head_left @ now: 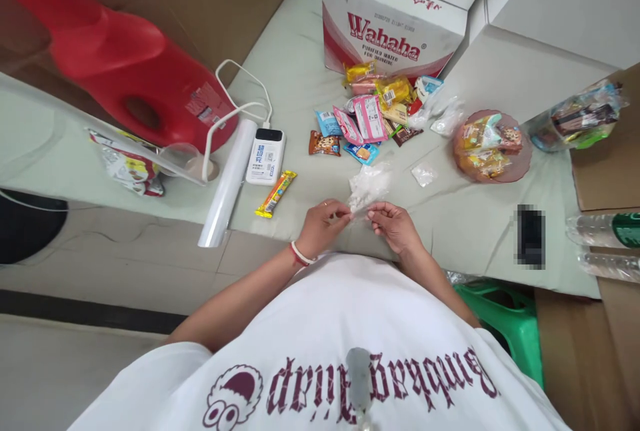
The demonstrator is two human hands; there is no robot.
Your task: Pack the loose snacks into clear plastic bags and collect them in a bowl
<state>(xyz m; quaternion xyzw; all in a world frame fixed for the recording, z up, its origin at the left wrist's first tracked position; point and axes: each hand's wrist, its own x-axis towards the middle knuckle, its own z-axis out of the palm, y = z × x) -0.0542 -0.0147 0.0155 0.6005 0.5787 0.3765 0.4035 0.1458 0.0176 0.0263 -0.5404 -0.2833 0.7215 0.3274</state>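
Observation:
My left hand (323, 223) and my right hand (393, 224) meet near the front edge of the table, both pinching the lower edge of a small clear plastic bag (369, 186) that lies crumpled just beyond my fingers. A red and white band circles my left wrist. Past the bag lies a heap of small wrapped snacks (373, 114). A yellow and orange snack bar (276, 194) rests to the left of my left hand.
A pale green cloth (295, 78) covers the table. On it: a Wahaha carton (390, 21), a red jug (125, 71), a white power bank (265, 155) with cable, a plastic roll (227, 184), a pink bowl of snacks (493, 146), a dark phone (530, 236). A green stool (515, 324) stands right.

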